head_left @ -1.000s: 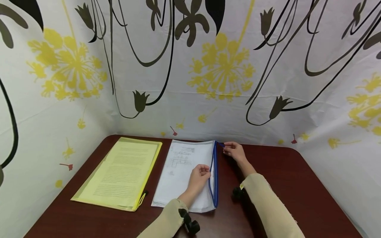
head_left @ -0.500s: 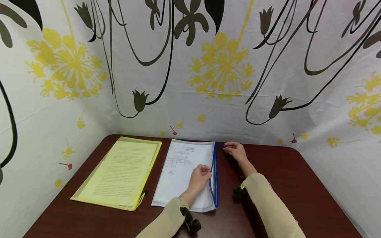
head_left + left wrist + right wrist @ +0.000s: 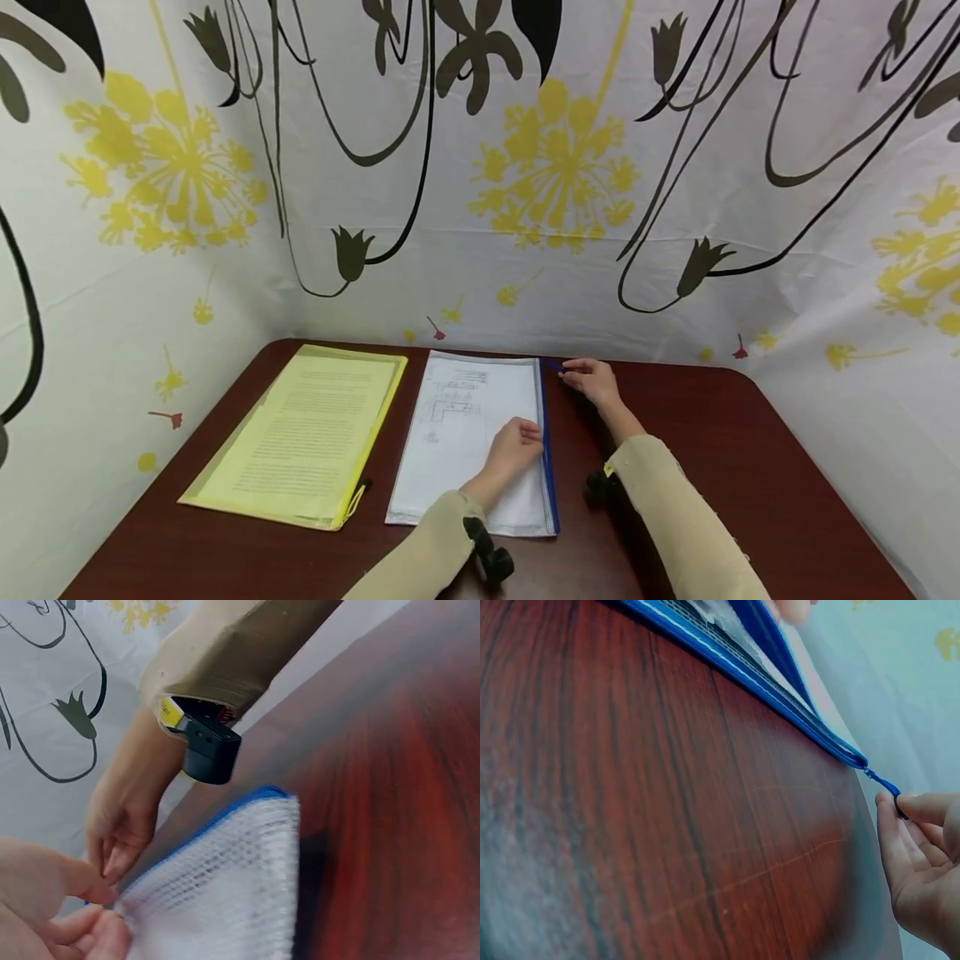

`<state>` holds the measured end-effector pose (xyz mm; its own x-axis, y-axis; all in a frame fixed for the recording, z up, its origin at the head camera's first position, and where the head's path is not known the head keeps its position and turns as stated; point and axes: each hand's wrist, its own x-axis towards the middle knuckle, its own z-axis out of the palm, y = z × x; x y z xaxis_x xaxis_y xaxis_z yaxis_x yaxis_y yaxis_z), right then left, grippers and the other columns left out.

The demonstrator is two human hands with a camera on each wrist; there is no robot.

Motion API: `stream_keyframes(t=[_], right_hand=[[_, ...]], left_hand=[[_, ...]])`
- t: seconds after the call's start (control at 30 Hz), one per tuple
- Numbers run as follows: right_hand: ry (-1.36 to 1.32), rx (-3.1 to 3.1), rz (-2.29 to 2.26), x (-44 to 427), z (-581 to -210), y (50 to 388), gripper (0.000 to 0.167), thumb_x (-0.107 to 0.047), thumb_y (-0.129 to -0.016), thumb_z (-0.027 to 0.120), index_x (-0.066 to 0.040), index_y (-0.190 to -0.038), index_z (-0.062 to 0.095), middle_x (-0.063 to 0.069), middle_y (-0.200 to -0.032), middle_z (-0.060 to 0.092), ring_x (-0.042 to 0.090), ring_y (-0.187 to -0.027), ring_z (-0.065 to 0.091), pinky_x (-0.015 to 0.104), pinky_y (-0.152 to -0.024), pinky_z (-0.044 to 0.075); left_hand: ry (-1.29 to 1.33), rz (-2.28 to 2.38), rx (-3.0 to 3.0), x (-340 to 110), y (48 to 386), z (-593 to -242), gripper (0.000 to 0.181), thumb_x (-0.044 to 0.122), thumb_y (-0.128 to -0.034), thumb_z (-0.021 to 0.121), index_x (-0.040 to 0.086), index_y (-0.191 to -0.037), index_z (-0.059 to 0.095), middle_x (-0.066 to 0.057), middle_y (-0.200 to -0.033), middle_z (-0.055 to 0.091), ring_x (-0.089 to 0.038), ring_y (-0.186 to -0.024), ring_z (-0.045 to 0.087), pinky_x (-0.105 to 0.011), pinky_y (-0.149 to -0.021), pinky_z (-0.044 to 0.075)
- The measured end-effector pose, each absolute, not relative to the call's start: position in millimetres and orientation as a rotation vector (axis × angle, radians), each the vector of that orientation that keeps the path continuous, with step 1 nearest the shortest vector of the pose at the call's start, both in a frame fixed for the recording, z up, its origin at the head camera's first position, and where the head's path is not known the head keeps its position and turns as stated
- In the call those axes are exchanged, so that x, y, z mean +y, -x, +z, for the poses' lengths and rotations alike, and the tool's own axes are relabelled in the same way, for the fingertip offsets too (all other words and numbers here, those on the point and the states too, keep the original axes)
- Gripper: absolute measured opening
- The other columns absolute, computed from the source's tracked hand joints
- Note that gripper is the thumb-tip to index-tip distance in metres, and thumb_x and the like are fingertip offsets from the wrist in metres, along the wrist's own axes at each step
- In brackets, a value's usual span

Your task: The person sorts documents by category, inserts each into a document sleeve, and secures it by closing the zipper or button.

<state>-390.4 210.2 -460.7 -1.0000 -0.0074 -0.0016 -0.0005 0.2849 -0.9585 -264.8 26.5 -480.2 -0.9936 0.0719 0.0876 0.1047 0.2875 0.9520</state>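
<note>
A clear mesh-textured zip folder (image 3: 457, 450) with a blue zipper edge (image 3: 727, 682) lies on the table, white papers with a faint drawing inside. My left hand (image 3: 513, 454) is over its right side, pinching the folder's edge between thumb and fingers; in the left wrist view that hand (image 3: 56, 907) partly hides the edge. Beyond the far right corner, my right hand (image 3: 592, 382) pinches the blue zipper pull cord (image 3: 885, 784) and holds it taut. In the right wrist view the zipper stands apart, with paper (image 3: 727, 622) showing in the gap.
To the left lies a yellow zip folder (image 3: 311, 433) with a printed page inside and a yellow pull loop (image 3: 356, 502). Both lie on a dark red-brown wooden table (image 3: 720, 467). A patterned curtain (image 3: 450, 275) rises behind the table's far edge.
My left hand has shifted slightly right and nearer, drawing the folder's upper edge over the lower one, so the gap no longer shows from above. The right hand stays almost still.
</note>
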Motion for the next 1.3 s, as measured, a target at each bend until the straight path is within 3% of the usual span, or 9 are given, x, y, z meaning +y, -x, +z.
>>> stream_keyframes(t=[0.13, 0.4, 0.63, 0.9, 1.3], right_hand=[[-0.006, 2.471, -1.892, 211, -463, 392, 0.032, 0.001, -0.096, 0.061, 0.012, -0.126, 0.061, 0.026, -0.117, 0.070, 0.019, -0.100, 0.073, 0.029, -0.089, 0.059], [-0.034, 2.386, -1.929, 212, -468, 396, 0.031, 0.003, -0.096, 0.060, 0.013, -0.125, 0.060, 0.005, -0.094, 0.074, 0.002, -0.080, 0.070, 0.022, -0.080, 0.060], [-0.026, 2.412, -1.899, 216, -469, 398, 0.031, 0.003, -0.095, 0.061, 0.013, -0.125, 0.061, 0.013, -0.103, 0.074, 0.006, -0.085, 0.071, 0.024, -0.081, 0.060], [0.003, 2.451, -1.872, 216, -467, 396, 0.031, 0.001, -0.096, 0.061, 0.014, -0.124, 0.061, 0.017, -0.105, 0.074, 0.006, -0.085, 0.071, 0.025, -0.083, 0.061], [0.046, 2.475, -1.870, 215, -468, 396, 0.029, 0.002, -0.094, 0.063, 0.013, -0.121, 0.064, 0.026, -0.113, 0.071, 0.014, -0.091, 0.074, 0.028, -0.083, 0.061]], left_hand=[[0.246, -1.784, -2.623, 26, 266, -471, 0.025, -0.002, -0.0807, 0.067, -0.008, -0.105, 0.062, -0.019, -0.098, 0.071, -0.033, -0.093, 0.071, -0.029, -0.079, 0.058], [0.331, -1.600, -2.849, 18, 277, -456, 0.026, 0.011, -0.0873, 0.069, -0.002, -0.110, 0.068, -0.014, -0.104, 0.074, -0.025, -0.096, 0.069, -0.029, -0.083, 0.056], [0.444, -1.642, -2.755, 13, 302, -447, 0.020, 0.009, -0.0933, 0.065, 0.002, -0.111, 0.071, -0.013, -0.108, 0.074, -0.026, -0.101, 0.071, -0.032, -0.085, 0.058], [0.361, -1.677, -2.566, 16, 340, -451, 0.018, 0.007, -0.0915, 0.067, 0.003, -0.109, 0.072, -0.012, -0.109, 0.075, -0.027, -0.103, 0.071, -0.032, -0.088, 0.058], [0.378, -1.711, -2.445, 17, 377, -474, 0.039, 0.007, -0.0903, 0.070, -0.002, -0.127, 0.064, -0.018, -0.131, 0.066, -0.035, -0.128, 0.058, -0.047, -0.111, 0.045]])
